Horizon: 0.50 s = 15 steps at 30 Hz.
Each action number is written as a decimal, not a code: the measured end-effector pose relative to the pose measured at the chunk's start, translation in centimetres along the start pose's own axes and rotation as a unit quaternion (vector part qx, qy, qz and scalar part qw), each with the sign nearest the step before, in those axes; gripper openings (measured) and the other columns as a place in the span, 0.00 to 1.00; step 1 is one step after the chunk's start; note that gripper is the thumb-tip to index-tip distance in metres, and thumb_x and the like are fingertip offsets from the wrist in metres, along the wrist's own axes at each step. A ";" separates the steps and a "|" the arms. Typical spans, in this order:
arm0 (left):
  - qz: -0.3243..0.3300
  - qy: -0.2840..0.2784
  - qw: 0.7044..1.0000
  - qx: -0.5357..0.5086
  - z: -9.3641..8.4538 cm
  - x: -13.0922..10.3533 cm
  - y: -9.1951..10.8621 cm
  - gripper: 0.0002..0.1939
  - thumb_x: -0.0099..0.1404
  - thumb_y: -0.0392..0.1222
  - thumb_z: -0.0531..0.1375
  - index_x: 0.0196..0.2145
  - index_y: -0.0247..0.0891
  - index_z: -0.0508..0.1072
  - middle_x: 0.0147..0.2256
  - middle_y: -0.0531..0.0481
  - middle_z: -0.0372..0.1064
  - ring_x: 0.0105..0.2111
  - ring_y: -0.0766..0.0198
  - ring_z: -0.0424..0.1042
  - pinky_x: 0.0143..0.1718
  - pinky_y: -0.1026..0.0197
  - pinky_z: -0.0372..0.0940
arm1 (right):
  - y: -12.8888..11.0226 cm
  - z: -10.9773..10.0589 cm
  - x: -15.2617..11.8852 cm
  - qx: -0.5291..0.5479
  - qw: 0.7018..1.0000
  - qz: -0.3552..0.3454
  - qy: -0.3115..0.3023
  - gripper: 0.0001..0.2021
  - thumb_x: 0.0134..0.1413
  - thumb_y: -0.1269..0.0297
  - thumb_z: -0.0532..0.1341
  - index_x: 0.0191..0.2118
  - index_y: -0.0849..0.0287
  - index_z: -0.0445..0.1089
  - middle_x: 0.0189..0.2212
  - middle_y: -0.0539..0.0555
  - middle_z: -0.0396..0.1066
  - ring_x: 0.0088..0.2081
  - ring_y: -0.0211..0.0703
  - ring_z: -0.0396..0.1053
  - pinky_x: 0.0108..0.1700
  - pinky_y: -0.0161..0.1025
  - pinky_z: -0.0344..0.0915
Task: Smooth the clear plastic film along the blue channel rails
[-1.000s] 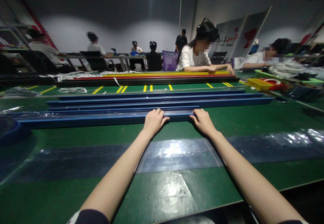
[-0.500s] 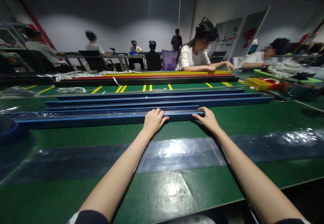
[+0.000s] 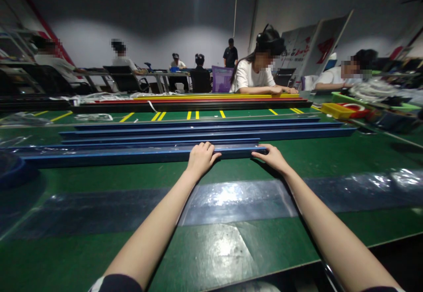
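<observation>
Near blue channel [image 3: 236, 153] right at the fingers of both hands, trough side up on the green table [image 3: 66, 261]: stretching far leftward from the left hand [image 3: 201, 157], ending at the right hand [image 3: 274, 157].

Left fingers bent over the top, thumb along the near wall; closed on the channel, by the look of it, tips hidden inside the trough. Right thumb and forefinger parted in a narrow curve about the end, thumb at the near wall; no telling how firmly pinched, if at all.

Left of the left fingers, shiny clear film [image 3: 76, 149] along the trough; impossible to say whether loose or stuck down.

As a judgement: probably light for such a length, stiff lengthwise, perhaps slightly springy across thin walls. Smooth and glossy, so likely slippery under dry fingertips and easy to slide along the table. Not fragile-looking. Film likely soft, prone to wrinkling under a dragging finger.

Best held with thumb outside the near wall and fingers over the far one; for any lift, hands spread well apart, given the long run left of the left fingers and the likely tipping from a grip only at this end.

Just beyond the fingers, more blue channels [image 3: 297, 133], parallel. Nearer than the fingers, a wide clear strip [image 3: 231, 199], flat.
</observation>
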<state>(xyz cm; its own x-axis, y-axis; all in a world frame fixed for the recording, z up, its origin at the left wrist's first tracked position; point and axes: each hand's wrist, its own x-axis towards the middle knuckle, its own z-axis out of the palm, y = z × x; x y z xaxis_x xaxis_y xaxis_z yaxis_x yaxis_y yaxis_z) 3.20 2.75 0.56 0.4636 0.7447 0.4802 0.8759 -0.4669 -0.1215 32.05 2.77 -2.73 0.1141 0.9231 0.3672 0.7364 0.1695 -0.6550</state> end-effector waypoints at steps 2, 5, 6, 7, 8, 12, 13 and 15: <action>0.002 0.002 1.000 0.002 0.0 0.0 0.0 0.20 0.66 0.55 0.46 0.37 0.37 0.69 0.38 0.42 0.68 0.39 0.55 0.64 0.37 0.57 0.55 | -0.2 -0.2 0.1 0.034 0.999 0.002 -0.002 0.22 0.37 0.48 0.64 0.37 0.58 0.72 0.41 0.57 0.72 0.45 0.48 0.68 0.50 0.46 0.61; 0.007 0.004 1.000 0.014 0.0 0.0 0.0 0.21 0.66 0.55 0.45 0.37 0.37 0.68 0.38 0.42 0.68 0.39 0.55 0.65 0.36 0.57 0.54 | -0.6 -0.4 0.2 0.085 0.996 -0.003 -0.011 0.20 0.35 0.51 0.66 0.35 0.59 0.72 0.40 0.57 0.71 0.45 0.47 0.68 0.51 0.46 0.60; 0.008 0.004 1.000 0.018 0.0 0.0 0.0 0.21 0.67 0.55 0.45 0.37 0.37 0.68 0.37 0.43 0.68 0.39 0.55 0.65 0.36 0.57 0.54 | -0.7 -0.5 0.2 0.099 0.995 -0.001 -0.015 0.20 0.35 0.52 0.66 0.35 0.59 0.72 0.40 0.57 0.71 0.44 0.47 0.67 0.51 0.46 0.60; 0.008 0.003 1.000 0.021 0.0 0.0 0.0 0.21 0.67 0.55 0.45 0.37 0.37 0.68 0.37 0.43 0.68 0.39 0.55 0.65 0.36 0.57 0.54 | -0.7 -0.6 0.2 0.112 0.994 0.004 -0.020 0.20 0.35 0.52 0.66 0.35 0.60 0.72 0.40 0.57 0.71 0.44 0.47 0.67 0.51 0.46 0.60; 0.008 0.003 1.000 0.021 0.0 0.0 0.0 0.21 0.67 0.55 0.45 0.37 0.37 0.68 0.37 0.43 0.68 0.38 0.55 0.65 0.36 0.57 0.54 | -0.7 -0.6 0.2 0.124 0.992 0.010 -0.022 0.20 0.34 0.53 0.67 0.35 0.60 0.72 0.40 0.57 0.71 0.44 0.47 0.67 0.51 0.47 0.60; 0.008 0.005 1.000 0.015 0.0 0.0 0.0 0.21 0.67 0.55 0.45 0.36 0.37 0.68 0.37 0.42 0.68 0.38 0.55 0.65 0.35 0.57 0.53 | -0.7 -0.7 0.2 0.182 0.982 0.050 -0.031 0.24 0.31 0.55 0.68 0.38 0.61 0.71 0.42 0.59 0.71 0.45 0.48 0.67 0.51 0.47 0.60; 0.008 0.005 1.000 0.015 0.0 0.0 0.0 0.21 0.67 0.55 0.44 0.36 0.37 0.68 0.37 0.42 0.68 0.38 0.55 0.65 0.35 0.57 0.53 | -0.7 -0.7 0.2 0.199 0.977 0.065 -0.038 0.25 0.31 0.55 0.68 0.39 0.62 0.71 0.43 0.59 0.71 0.45 0.49 0.67 0.51 0.47 0.60; 0.009 0.005 1.000 0.018 0.0 0.0 0.0 0.21 0.67 0.55 0.44 0.36 0.37 0.68 0.37 0.42 0.68 0.38 0.55 0.65 0.36 0.57 0.54 | -0.8 -0.8 0.2 0.228 0.968 0.091 -0.058 0.27 0.31 0.55 0.69 0.41 0.63 0.71 0.42 0.59 0.72 0.44 0.49 0.68 0.51 0.48 0.61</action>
<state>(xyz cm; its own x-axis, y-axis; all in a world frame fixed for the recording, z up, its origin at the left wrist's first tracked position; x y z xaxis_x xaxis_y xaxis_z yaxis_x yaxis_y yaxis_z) 3.18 2.73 0.55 0.4774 0.7315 0.4868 0.8722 -0.4619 -0.1611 32.05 2.53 -1.64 0.1191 0.9799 0.1598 0.3379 0.1113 -0.9346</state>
